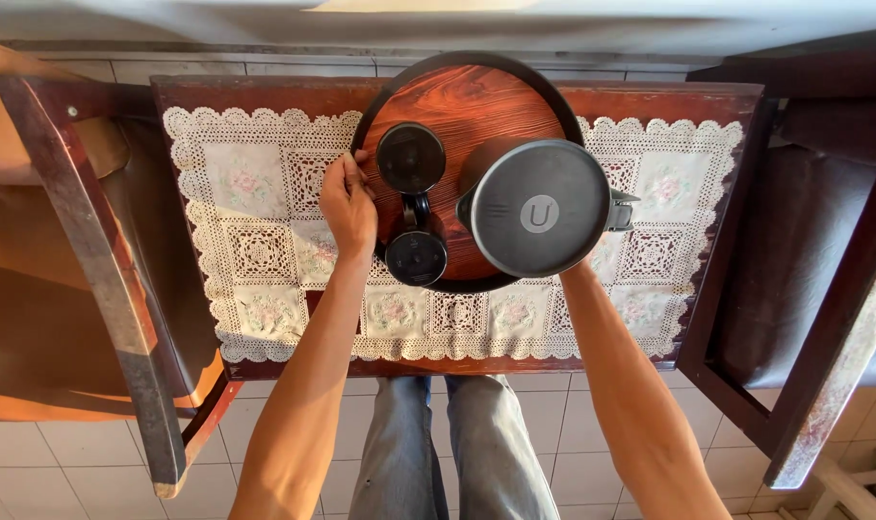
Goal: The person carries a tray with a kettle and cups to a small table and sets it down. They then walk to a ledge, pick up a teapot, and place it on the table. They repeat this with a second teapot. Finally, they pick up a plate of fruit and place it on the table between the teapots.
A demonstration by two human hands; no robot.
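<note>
In the head view we look straight down on a dark wooden desk [708, 101] covered by a cream lace cloth [255, 241]. On the cloth, at the middle toward the far edge, sits a round wooden tray [457, 106] with a dark rim. The tray carries two small black cups [411, 157], one farther and one nearer, lined up along its left part, and a large dark kettle [539, 207] with a flat round lid on its right part.

Our left hand [348, 207] lies at the tray's left rim, fingers curled around the edge just beside the cups, gripping the tray. Our right forearm [621, 385] runs up to the tray's near right side, and the right hand is hidden beneath the kettle, so we cannot tell how its fingers are set. The tray thus lies between the two arms, the left hand touching it.

Wooden chairs stand at both sides of the desk: the one on the left [82, 241] has a brown cushion, the one on the right [813, 241] a dark seat. Below, blue jeans [438, 453] and pale floor tiles [265, 414] show.
</note>
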